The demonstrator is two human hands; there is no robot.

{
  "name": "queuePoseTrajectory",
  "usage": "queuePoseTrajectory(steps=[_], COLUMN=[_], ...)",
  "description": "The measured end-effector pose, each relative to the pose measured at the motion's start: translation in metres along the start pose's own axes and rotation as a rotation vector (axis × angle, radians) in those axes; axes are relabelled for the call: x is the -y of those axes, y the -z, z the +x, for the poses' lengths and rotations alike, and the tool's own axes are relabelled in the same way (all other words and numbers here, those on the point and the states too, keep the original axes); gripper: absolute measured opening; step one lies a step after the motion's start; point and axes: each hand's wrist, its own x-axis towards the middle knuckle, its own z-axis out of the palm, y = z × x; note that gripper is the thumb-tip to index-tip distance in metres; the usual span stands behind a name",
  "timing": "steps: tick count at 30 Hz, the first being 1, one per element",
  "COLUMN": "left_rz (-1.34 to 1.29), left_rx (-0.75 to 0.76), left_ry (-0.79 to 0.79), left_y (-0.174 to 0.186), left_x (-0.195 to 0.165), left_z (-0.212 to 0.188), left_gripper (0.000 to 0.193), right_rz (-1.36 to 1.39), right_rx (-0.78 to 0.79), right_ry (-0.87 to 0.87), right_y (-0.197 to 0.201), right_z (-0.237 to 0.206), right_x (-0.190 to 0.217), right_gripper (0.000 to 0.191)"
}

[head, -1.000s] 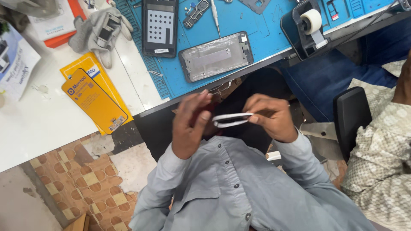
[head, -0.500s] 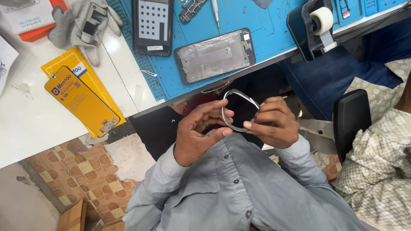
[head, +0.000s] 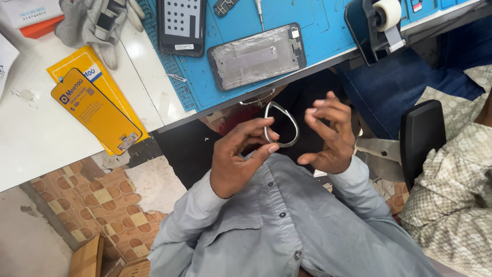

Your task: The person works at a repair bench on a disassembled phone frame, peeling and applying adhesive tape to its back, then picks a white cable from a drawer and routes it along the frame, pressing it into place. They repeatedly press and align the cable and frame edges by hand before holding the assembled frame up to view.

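My left hand (head: 240, 156) pinches a thin grey strip (head: 292, 121) that is bent into a teardrop loop, held over my lap just below the table edge. My right hand (head: 329, 134) hovers beside the loop with fingers spread and nothing in it; it seems just clear of the strip. On the blue work mat (head: 320, 31) above lies a phone frame (head: 256, 56) covered with clear film.
A black perforated panel (head: 182, 23), a screwdriver (head: 259, 10) and a tape dispenser (head: 382, 20) sit on the mat. Yellow flat packages (head: 95, 110) and grey gloves (head: 97, 23) lie on the white table (head: 31, 143). Another person in patterned cloth (head: 451, 195) sits at right by a black armrest (head: 420, 138).
The strip was held straight between both hands, then curled into a loop. My right hand has let go and opened; the left hand alone keeps the loop.
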Motion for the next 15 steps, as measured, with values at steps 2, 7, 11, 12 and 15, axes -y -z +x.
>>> queuePoseTrajectory(steps=[2,7,11,12,15], left_rz=[0.057,-0.031,0.229,0.383,0.719], left_rx=[0.022,-0.017,-0.099,-0.124,-0.164], left_ry=[-0.010,0.013,-0.131,-0.231,-0.419], left_y=[-0.003,-0.009,-0.012,-0.012,-0.012], left_x=[-0.001,-0.002,-0.005,-0.006,-0.010], left_z=[-0.001,0.000,0.003,0.004,0.007], left_gripper=[0.051,0.048,0.034,0.034,0.034], right_rz=[0.016,0.124,0.282,0.324,0.422], right_rx=[0.096,0.136,0.129,0.132,0.188], right_ry=[0.037,-0.049,-0.254,-0.314,-0.426], right_y=[0.001,-0.007,-0.013,-0.014,-0.013], right_z=[-0.003,-0.006,-0.008,-0.008,-0.007], right_x=[0.002,0.012,0.021,0.022,0.022], right_gripper=[0.056,0.039,0.033,0.032,0.029])
